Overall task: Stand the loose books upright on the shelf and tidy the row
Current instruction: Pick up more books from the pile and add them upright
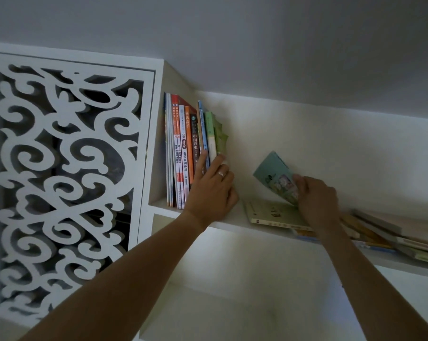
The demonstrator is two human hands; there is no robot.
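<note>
A row of upright books (185, 153) stands at the left end of the white shelf (230, 223), against its side wall. My left hand (211, 188) lies flat against the row's right end, fingers spread on the green spines, bracing them. My right hand (316, 198) grips a thin teal book (273, 174) by its lower corner and holds it tilted above the shelf. Beneath it a pale book (272, 214) lies flat on the shelf.
A messy stack of flat books (390, 237) lies along the shelf's right part, some jutting over the front edge. A white carved lattice panel (65, 173) fills the left. The ceiling hangs close above, and a gap separates the row from the flat books.
</note>
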